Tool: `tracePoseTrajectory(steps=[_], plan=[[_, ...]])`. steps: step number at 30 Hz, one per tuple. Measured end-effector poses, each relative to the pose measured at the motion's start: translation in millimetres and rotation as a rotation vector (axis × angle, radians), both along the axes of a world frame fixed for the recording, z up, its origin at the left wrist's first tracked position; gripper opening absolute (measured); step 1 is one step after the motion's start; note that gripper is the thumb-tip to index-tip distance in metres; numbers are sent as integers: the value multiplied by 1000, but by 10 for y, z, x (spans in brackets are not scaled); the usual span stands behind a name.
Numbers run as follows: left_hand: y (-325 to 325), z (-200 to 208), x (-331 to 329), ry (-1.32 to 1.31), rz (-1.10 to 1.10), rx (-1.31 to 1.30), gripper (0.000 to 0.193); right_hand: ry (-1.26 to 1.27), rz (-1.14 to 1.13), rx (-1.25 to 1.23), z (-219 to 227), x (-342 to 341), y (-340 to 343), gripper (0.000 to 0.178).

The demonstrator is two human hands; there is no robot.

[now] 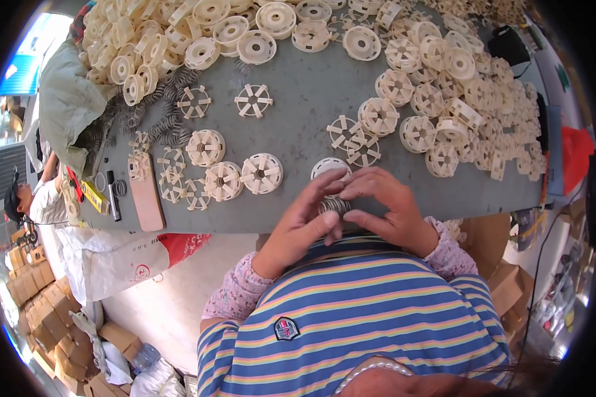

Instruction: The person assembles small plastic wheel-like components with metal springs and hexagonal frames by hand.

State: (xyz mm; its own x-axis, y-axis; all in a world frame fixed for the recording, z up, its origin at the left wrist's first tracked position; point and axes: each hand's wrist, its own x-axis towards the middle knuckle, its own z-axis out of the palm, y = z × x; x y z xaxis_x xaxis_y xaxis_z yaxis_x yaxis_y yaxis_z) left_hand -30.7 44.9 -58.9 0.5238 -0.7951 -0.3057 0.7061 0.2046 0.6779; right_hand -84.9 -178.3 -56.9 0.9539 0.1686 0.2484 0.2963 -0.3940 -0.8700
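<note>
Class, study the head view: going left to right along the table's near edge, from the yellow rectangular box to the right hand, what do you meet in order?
Yellow rectangular box, black-capped white pen, flat pinkish rectangular slab, cream round plastic wheels, left hand, grey coiled metal spring, right hand.

Passable lane up the middle of the grey tabletop (298,129), between a spoked disc (253,101) on the worker's left and a spoked ring (346,133) right. Heaped wheels (256,46) block the far side, tangled springs (172,127) the left, piled parts (470,116) the right.
</note>
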Motion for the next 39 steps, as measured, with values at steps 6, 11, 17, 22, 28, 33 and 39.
tracePoseTrajectory(steps=[6,11,17,22,28,33,39], plan=[[80,-87,-42,-260,145,451,28,-58,59,12,-5,-86,6,27],[181,-253,9,230,10,144,43,-278,132,-45,46,21,-55,29],[224,-276,-80,-3,-21,179,20,-111,-52,-352,-165,303,-20,37],[163,-167,-14,-539,209,483,25,-177,-159,-566,99,630,-263,49],[-74,-193,57,-1064,338,699,33,-106,7,-677,70,976,-474,55],[-75,-297,109,-1215,348,685,31,39,-29,-541,347,878,-597,46],[-422,49,425,-1443,328,710,25,448,-140,-795,453,205,-468,59]])
